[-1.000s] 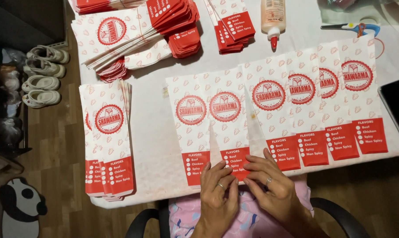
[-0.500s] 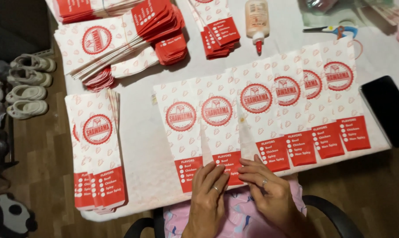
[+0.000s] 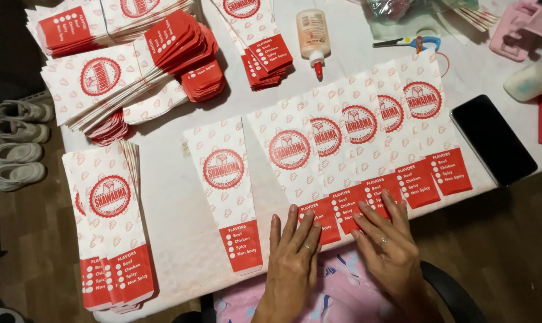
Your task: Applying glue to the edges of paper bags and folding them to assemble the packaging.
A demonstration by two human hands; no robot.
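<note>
Pressing flat, both hands (image 3: pixel 337 245) (fingers spread) cover the fanned paper bags' (image 3: pixel 355 137) red ends.

**One head-worn view, looking steeply down**

A single camera on the person's head looks almost straight down on the white tabletop (image 3: pixel 175 227), from close above. The near edge and both hands sit at the bottom of the frame; floor shows at left and right.
</note>
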